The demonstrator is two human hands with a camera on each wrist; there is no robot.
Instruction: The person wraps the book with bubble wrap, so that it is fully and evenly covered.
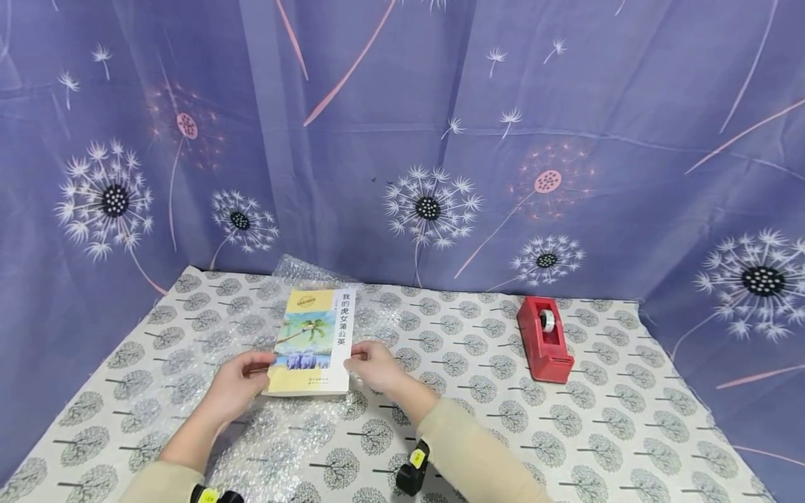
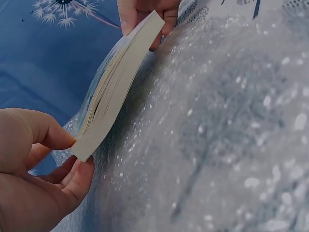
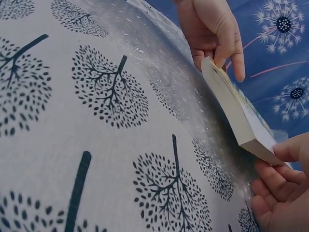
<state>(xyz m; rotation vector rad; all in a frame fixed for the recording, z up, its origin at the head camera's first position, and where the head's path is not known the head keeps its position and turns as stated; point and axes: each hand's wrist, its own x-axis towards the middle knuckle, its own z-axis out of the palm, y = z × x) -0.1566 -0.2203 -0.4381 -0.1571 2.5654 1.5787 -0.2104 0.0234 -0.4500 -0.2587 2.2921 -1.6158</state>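
A paperback book (image 1: 308, 342) with a palm tree on its yellow, blue and white cover is held face up between both hands. My left hand (image 1: 237, 384) pinches its left edge near the bottom corner, thumb above and fingers beneath in the left wrist view. On the opposite edge, my right hand (image 1: 376, 367) pinches the book between thumb and fingers. The page edges (image 2: 113, 92) face the left wrist camera and look slightly bowed. Under the book spreads a sheet of clear bubble wrap (image 1: 251, 447), whose far end curls up by the curtain.
A red tape dispenser (image 1: 546, 341) with a roll of tape stands on the right of the table. The tablecloth (image 1: 497, 419) is white with tree prints. Behind it hangs a purple dandelion curtain (image 1: 352, 154), meeting the table's back edge.
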